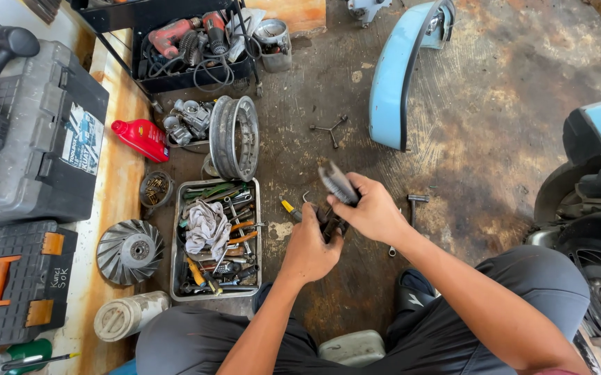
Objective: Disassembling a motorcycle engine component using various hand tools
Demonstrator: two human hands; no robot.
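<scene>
Head view, looking down over dark-trousered knees to a stained concrete floor [453,125]. Nearest, low left: a pale ribbed canister [128,316] lying on its side, and an orange-latched black toolbox [19,281]. Mid-scene, both hands working close together above the floor. Left hand [307,251] clenched around the lower end of a small dark metal part [331,223], greasy, its exact kind too hard to make out. Right hand [373,212] grasping a grey-black handle [337,182] angled up and to the left, its lower end meeting that part; likely a brush or tool grip, cannot tell which. A yellow-handled tool [289,209] lying on the floor just left of the hands.

Possible trouble, as a judgement: oily surfaces and a tight two-handed hold could let the handle slip off, knuckles striking the part, or the piece dropping among loose tools.

Left of the hands: a metal tray [175,239] crammed with wrenches and a grey rag [205,228]. Beside it, a finned fan wheel [130,251]. Farther: a bare wheel rim [234,137], a red bottle [142,137], a Y-shaped wrench [330,128]. Far right: a pale blue scooter panel [394,76].
</scene>
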